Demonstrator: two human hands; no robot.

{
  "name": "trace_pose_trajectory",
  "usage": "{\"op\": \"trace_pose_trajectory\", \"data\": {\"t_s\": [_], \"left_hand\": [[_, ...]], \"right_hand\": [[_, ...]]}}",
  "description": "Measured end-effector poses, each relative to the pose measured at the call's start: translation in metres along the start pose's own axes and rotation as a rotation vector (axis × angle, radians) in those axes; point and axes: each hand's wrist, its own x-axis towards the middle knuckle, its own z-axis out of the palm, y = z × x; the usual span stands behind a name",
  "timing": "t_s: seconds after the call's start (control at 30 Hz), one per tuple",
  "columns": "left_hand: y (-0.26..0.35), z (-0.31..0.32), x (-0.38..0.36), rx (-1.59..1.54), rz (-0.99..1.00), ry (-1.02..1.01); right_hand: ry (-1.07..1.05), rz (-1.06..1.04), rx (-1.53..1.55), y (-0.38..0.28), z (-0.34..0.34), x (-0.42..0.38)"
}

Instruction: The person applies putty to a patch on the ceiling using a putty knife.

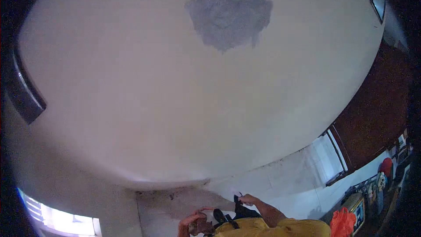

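The view tilts up at a white ceiling (175, 96), and my hands show only at the bottom edge, above my yellow shirt (280, 228). My left hand (193, 220) is curled around a small brownish object (202, 226) that is too small to identify. My right hand (249, 199) is raised near the wall, its fingers closed on a dark object (239, 206) with a pale tip. A black strap-like thing (221, 216) lies between the two hands. A stained, dirty patch of wall (175, 199) sits just behind them.
A rough grey patch (228, 17) marks the ceiling. A dark fixture (24, 92) hangs at the left, and a bright window (61, 221) is at lower left. At the right are a brown wooden cabinet (377, 118), a pale framed opening (333, 158), an orange bag (342, 221) and cluttered shelves (386, 171).
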Motion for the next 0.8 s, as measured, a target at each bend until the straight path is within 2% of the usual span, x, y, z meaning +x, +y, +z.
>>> {"op": "trace_pose_trajectory", "data": {"t_s": [0.03, 0.13, 0.2, 0.3, 0.47, 0.5, 0.53, 0.57, 0.67, 0.7, 0.77, 0.8], "left_hand": [[0.0, 0.007, -0.007, -0.04, -0.002, 0.035], [-0.004, 0.011, -0.032, -0.083, -0.017, 0.094], [-0.004, 0.006, -0.038, -0.014, -0.015, 0.032], [-0.022, 0.01, -0.06, -0.166, -0.022, 0.029], [-0.042, 0.011, -0.07, -0.352, 0.043, 0.02], [-0.04, 0.013, -0.066, -0.348, 0.058, 0.027], [-0.037, 0.017, -0.062, -0.33, 0.071, 0.035], [-0.034, 0.019, -0.058, -0.287, 0.071, 0.035], [-0.021, 0.029, -0.04, -0.166, 0.064, 0.004], [-0.01, 0.031, -0.029, -0.12, 0.054, -0.023], [0.001, 0.044, -0.014, -0.031, 0.039, -0.08], [0.005, 0.049, -0.005, 0.01, 0.032, -0.113]], "right_hand": [[0.028, 0.062, 0.053, 0.016, 0.008, 0.006], [0.092, 0.129, -0.08, 0.081, 0.034, 0.03], [0.118, 0.164, -0.113, 0.109, 0.044, 0.038], [0.135, 0.159, -0.15, 0.134, 0.052, 0.05], [-0.02, 0.148, -0.409, 0.059, 0.017, 0.038], [-0.051, -0.353, -0.562, 0.116, 0.01, 0.079], [0.031, -0.864, -0.741, 0.18, 0.002, 0.123], [-0.033, -0.553, -0.739, 0.143, 0.003, 0.102], [-0.125, -0.342, -0.807, 0.09, -0.008, 0.079], [-0.137, -0.325, -0.812, 0.1, -0.014, 0.09], [-0.021, -0.564, -0.782, 0.151, -0.023, 0.112], [0.043, -0.681, -0.776, 0.15, -0.026, 0.106]]}}
